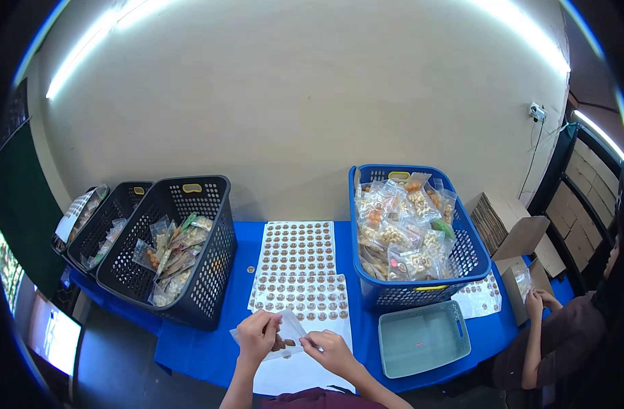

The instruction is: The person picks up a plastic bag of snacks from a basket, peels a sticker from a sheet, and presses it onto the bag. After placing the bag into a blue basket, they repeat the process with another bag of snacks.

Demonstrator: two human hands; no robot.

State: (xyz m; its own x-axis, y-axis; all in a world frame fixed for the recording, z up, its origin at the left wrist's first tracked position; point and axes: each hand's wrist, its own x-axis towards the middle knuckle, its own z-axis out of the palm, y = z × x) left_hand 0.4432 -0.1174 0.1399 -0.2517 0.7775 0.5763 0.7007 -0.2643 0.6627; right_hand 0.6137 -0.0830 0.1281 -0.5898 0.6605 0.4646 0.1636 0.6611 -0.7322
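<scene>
Between my two hands is a small clear plastic bag (291, 328) with a few brown pieces in its lower part; I cannot make out what they are. My left hand (259, 335) is closed on the bag's left side, fingers curled. On the other side, my right hand (331, 350) pinches the bag's right edge. Beneath and beyond the hands lie white sheets of round brown stickers (298, 255), set in rows. The lower part of the sheet under my hands is bare white.
A blue basket (421, 294) heaped with filled bags stands right, behind a grey-green tray (426, 341). Black baskets (220, 273) with packets stand left on the blue cloth (189, 347). At far right, a co-worker's hands (540, 300) are at an open cardboard box (513, 290).
</scene>
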